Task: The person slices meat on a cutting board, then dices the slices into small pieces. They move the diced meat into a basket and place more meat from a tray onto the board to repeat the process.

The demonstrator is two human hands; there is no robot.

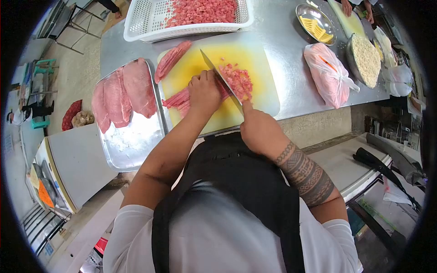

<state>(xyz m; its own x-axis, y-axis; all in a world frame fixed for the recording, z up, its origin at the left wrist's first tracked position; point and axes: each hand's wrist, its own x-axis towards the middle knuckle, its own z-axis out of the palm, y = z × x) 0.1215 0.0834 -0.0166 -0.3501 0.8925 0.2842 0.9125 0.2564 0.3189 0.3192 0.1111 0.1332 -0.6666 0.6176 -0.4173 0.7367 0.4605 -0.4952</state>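
My right hand [260,129] grips the handle of a long kitchen knife [224,83], its blade angled up and left across the cutting board [264,86]. Fingers curled, my left hand [205,93] presses on strips of raw meat [180,101] just left of the blade. Diced meat [238,80] lies in a loose pile right of the knife. A larger piece of raw meat [172,60] rests at the board's upper left. The knife's edge, where it meets the meat, is partly hidden by my left hand.
A metal tray [132,150] with several meat slabs stands left of the board. Behind it is a white perforated basket [136,28] of diced meat. To the right are a tied plastic bag [327,75], a bowl of pale crumbly food [365,61], and another person's hands [357,9].
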